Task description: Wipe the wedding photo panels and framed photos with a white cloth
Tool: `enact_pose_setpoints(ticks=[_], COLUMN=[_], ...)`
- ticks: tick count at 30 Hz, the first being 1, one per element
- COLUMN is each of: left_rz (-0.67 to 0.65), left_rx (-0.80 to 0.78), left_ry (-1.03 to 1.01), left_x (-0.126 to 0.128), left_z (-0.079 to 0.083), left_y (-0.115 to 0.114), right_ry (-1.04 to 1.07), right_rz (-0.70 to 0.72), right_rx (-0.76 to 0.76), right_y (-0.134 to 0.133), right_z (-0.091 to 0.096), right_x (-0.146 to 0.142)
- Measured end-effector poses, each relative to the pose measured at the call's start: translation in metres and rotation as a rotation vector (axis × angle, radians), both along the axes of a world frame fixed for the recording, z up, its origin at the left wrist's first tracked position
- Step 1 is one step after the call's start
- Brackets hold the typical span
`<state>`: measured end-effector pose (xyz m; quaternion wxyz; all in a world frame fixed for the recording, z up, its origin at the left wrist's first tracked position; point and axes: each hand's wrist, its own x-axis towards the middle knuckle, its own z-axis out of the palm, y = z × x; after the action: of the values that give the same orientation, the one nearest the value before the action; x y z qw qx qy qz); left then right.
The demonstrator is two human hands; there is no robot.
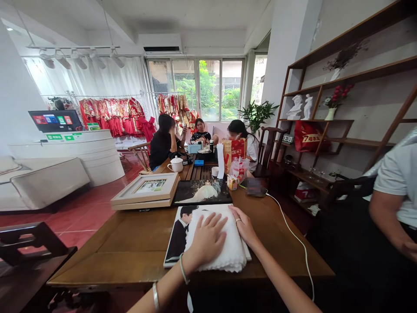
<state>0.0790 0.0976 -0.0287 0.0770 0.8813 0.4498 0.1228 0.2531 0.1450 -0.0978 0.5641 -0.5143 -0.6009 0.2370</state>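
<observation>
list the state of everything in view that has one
cloth: folded, lying on the near photo
near photo: flat, partly covered
left hand: spread on the cloth
right hand: along the near photo's right edge, grip unclear
frames: stacked flat
mug: upright, lid on
cable: trailing over the table edge

A white, soft fabric cloth with a wavy, scalloped border (230,251) lies folded in layers, spread flat over the middle and right of a flat, rectangular photo panel with pale edges (177,238). The cloth's near border reaches just past the panel's near edge. The panel lies face up near the near edge of the brown wooden table (130,237). Its left part is uncovered, showing a dark-haired figure in a black suit; narrow pale strips show at the far and right sides.
</observation>
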Motion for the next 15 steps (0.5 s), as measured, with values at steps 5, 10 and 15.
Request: enact_pose_setpoints(ticks=[5, 10, 15], left_rz=[0.027, 0.047, 0.05], left_rx=[0.043, 0.08, 0.089], left_ry=[0.007, 0.001, -0.006], left_x=[0.013, 0.019, 0.01], left_z=[-0.002, -0.004, -0.004], left_y=[0.031, 0.055, 0.045], right_ry=[0.024, 0.0, -0.062], right_rz=[-0.035, -0.062, -0.018], right_rx=[0.08, 0.073, 0.086], right_y=[0.001, 0.003, 0.002], right_z=[-0.002, -0.004, -0.004], right_x=[0.002, 0.004, 0.002])
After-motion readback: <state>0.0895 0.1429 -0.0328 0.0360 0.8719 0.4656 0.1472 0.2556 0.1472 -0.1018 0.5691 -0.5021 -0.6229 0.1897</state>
